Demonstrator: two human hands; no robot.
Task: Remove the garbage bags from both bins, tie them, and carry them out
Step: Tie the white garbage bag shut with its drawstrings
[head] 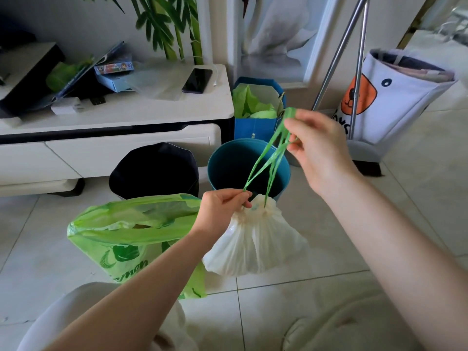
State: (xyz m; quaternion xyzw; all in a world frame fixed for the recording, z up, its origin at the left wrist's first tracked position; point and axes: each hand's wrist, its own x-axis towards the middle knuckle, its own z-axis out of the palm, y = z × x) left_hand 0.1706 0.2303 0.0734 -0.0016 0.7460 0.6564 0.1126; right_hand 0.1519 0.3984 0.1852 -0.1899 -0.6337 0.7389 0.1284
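A white garbage bag point(255, 241) hangs gathered at its neck, in front of the bare blue bin point(222, 163). Its green drawstrings point(268, 160) stretch up and to the right. My left hand point(222, 209) pinches one string right at the bag's neck. My right hand point(316, 143) grips the strings' far ends, raised above the blue bin. A second bin point(154, 171), lined with a black bag, stands left of the blue one. A green plastic shopping bag point(126, 239) stands open on the floor under my left forearm.
A white TV cabinet point(126, 117) with a phone point(197, 81), boxes and clutter runs along the back left. A blue paper bag point(255, 110) with green stuffing stands behind the blue bin. A broom and dustpan point(362, 150) and a white tote bag point(395, 97) stand at the right.
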